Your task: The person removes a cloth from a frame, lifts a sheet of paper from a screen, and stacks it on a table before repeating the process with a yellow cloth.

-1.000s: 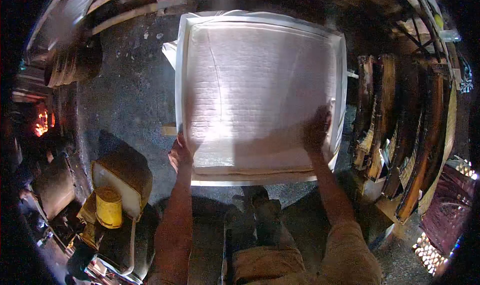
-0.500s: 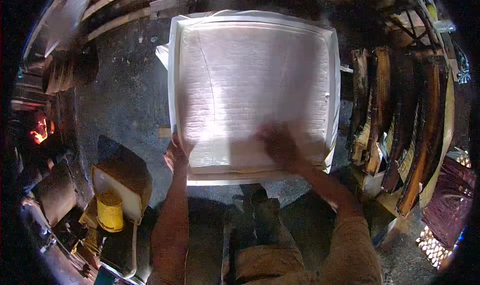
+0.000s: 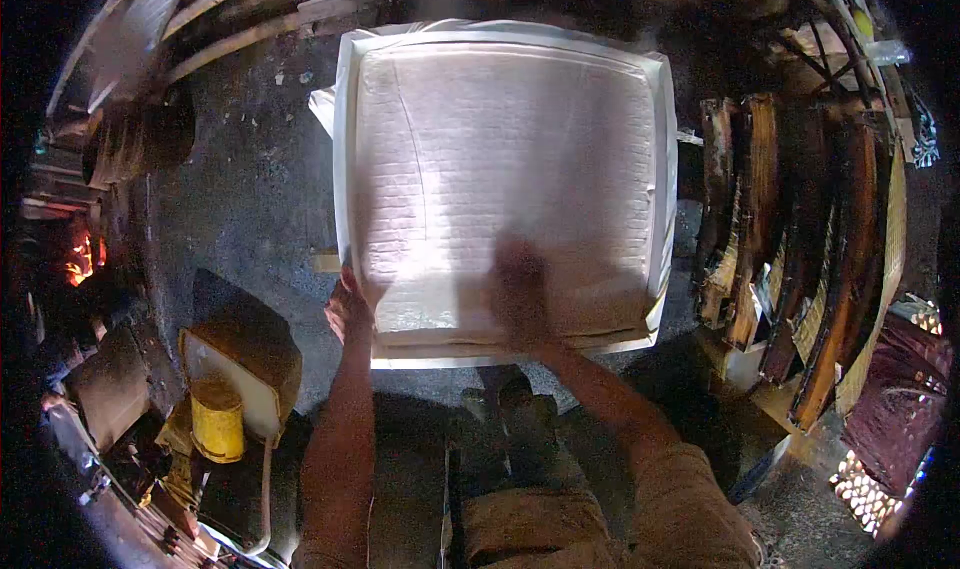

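A large rectangular tray [image 3: 346, 169] with a white, sheet-covered rim lies in front of me. Inside it a pale flat layer [image 3: 450, 149] is marked by many cross lines and a long lengthwise line at the left. My left hand [image 3: 345, 309] is closed around the tray's left rim near the front corner. Over the front middle of the layer is my right hand [image 3: 522, 284], dark and smeared by motion, so I cannot tell what its fingers hold. Shadow falls around it, and a bright patch of light lies to its left.
A yellow can [image 3: 217, 419] stands by a square container [image 3: 255, 384] at lower left. Flames [image 3: 82, 261] burn at far left. Dark wooden-edged trays [image 3: 840, 279] lean in a row at right, with a maroon cloth [image 3: 895, 389] beyond. Concrete floor [image 3: 250, 169] surrounds the tray.
My right hand has moved left and slightly toward me over the pale layer, its forearm swinging left. My left hand stays on the rim.
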`<control>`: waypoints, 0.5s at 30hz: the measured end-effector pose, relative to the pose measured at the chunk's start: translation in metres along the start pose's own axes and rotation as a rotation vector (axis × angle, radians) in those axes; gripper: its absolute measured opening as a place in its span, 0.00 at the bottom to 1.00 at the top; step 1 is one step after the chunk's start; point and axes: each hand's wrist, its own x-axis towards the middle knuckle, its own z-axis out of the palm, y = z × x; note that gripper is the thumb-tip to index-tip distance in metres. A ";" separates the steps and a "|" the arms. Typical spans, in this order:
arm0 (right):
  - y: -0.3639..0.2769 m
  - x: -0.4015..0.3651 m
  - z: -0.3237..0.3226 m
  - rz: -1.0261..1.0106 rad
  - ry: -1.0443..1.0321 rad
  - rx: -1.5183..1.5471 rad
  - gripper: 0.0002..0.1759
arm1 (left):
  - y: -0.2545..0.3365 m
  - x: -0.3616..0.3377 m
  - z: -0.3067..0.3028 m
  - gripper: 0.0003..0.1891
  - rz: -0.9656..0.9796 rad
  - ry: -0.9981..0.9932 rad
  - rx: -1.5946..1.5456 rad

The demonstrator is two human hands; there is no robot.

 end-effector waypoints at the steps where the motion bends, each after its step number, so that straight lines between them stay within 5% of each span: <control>1: -0.009 -0.004 -0.006 0.002 0.003 -0.001 0.38 | -0.008 0.002 0.008 0.26 0.115 0.064 0.015; 2: -0.019 -0.009 -0.020 -0.278 0.072 0.034 0.32 | -0.016 0.006 0.018 0.26 0.118 0.065 0.013; 3: -0.025 -0.012 -0.029 -0.556 0.139 0.067 0.27 | -0.022 0.011 0.026 0.24 0.026 -0.017 -0.384; 5: -0.003 -0.008 -0.045 -0.617 0.147 0.052 0.27 | -0.036 0.016 0.041 0.22 -0.070 -0.104 -0.781; 9: 0.056 -0.002 -0.109 -0.109 -0.168 -0.203 0.26 | -0.031 0.014 0.035 0.26 -0.069 -0.070 -0.462; 11: 0.124 -0.009 -0.064 -0.109 0.426 -0.360 0.24 | -0.024 0.012 0.031 0.33 -0.067 -0.053 -0.402; 13: 0.165 -0.008 -0.050 0.082 0.639 -0.199 0.24 | -0.029 0.011 0.035 0.33 0.071 0.049 -0.233; 15: 0.158 -0.001 -0.037 0.149 0.619 -0.308 0.25 | -0.014 0.005 0.023 0.33 0.134 0.102 -0.143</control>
